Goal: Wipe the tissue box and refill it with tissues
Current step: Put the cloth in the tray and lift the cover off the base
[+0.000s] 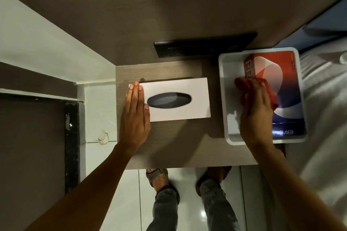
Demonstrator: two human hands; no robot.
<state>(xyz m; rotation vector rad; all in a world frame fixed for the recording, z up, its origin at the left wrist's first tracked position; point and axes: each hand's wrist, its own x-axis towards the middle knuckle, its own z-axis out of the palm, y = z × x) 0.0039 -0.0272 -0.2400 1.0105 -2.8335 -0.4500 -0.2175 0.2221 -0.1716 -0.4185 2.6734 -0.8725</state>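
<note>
Tissue box: white lid with a dark oval slot, laid flat at centre of the wooden table.
Left hand: open, fingers straight and together, palm pressed flat on the box's 9 o'clock end; thumb beside the slot.
Right hand: closed around a red cloth, held inside the white tray at 3 o'clock of the box.
Tray contents: red-and-blue tissue pack marked "PREMIER", filling the tray's right side; cloth bunched over its left edge.
Gap: box and tray seen apart, bare table strip between.
12 o'clock: black panel on the wood wall, just behind box and tray.
3 o'clock, past tray: white bedding.
9 o'clock: pale ledge, dark frame below.
6 o'clock: table edge, then tiled floor, feet in sandals.
Obstructions: slot uncovered; tray's near wall partly hidden by the right wrist.
</note>
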